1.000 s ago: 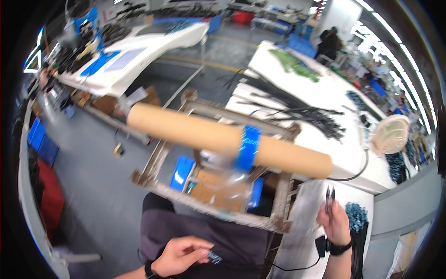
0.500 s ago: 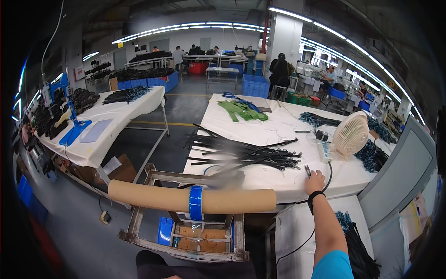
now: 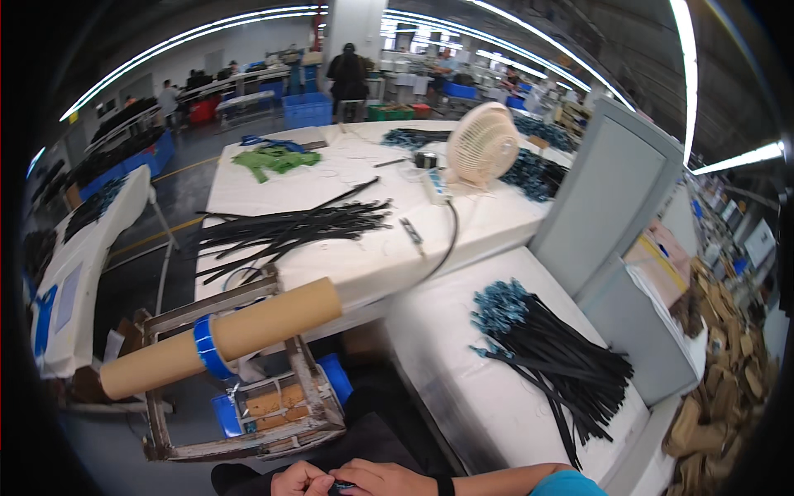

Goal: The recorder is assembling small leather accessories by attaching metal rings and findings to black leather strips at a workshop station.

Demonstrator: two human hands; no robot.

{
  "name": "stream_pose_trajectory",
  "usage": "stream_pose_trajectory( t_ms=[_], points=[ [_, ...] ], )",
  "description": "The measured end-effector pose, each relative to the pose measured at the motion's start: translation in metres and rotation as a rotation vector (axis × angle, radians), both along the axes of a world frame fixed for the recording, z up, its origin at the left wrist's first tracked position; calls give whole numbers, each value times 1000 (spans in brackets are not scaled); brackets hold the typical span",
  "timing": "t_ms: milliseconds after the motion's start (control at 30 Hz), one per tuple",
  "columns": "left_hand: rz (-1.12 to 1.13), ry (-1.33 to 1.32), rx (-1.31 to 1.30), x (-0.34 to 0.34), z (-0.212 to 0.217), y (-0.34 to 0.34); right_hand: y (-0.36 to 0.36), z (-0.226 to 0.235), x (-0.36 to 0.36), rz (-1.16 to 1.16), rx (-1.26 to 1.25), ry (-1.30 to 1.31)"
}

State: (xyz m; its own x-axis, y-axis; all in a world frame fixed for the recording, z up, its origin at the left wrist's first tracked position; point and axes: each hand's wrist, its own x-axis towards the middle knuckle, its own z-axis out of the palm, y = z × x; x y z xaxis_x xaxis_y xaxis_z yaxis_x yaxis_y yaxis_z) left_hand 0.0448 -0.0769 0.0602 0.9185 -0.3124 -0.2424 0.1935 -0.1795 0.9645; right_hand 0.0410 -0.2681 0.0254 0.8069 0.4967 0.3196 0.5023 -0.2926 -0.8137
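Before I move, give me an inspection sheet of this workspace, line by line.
Surface: white table, with a lower white bench at its near right.
Things in hand: a small dark piece, mostly hidden.
Stock: black straps spread on the table; a blue-ended bundle on the bench.
Clutter: green strips, fan and snips on the table; tube across a worn frame, blue tape around the tube.
Hands: left hand and right hand meet at the lower edge, closed around the piece.
Cables: black cable from the power strip over the table's near edge.
Surroundings: grey panel and brown pile at right; people in the background.
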Motion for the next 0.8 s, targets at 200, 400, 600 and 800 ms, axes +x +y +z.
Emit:
stream_pose_trajectory(
  t_ms=[200,400,600,800],
  points=[
    [-81,-54,-345,-2,10,-25,-46,20,-13,-209,208,185],
    [18,12,-305,-12,-11,13,-199,92,-23,-651,1328,381],
    [159,120,-277,-11,-22,40,-336,208,-109,-1145,964,-646],
    [158,-14,-185,-2,-14,33,-344,231,-68,-1453,-100,-959]
  ],
)
